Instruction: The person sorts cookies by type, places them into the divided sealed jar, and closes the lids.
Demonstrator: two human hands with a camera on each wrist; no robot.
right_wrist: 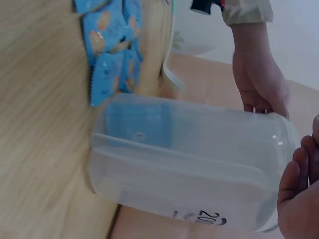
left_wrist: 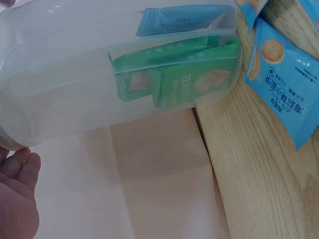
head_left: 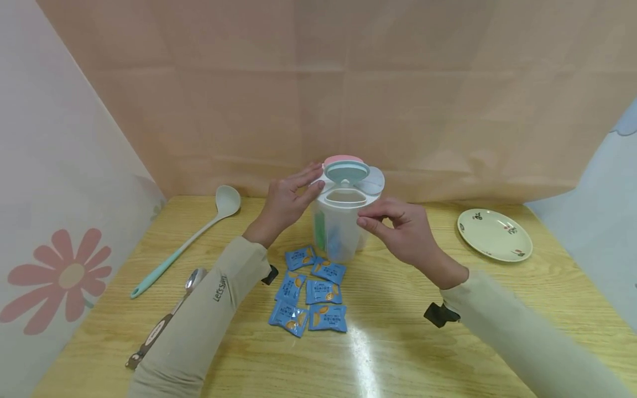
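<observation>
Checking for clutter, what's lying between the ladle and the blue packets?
In the head view, a spoon and the left sleeve lie between ladle and packets.

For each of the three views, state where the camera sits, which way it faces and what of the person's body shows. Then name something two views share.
Head: above, facing forward and down at the container; left hand, right hand and both sleeves show.
Left wrist: low beside the container, facing its green packets; only fingertips show.
Right wrist: opposite side, facing the container; right fingers and the left hand show.
Shared: both wrist views show the blue packets.
</observation>
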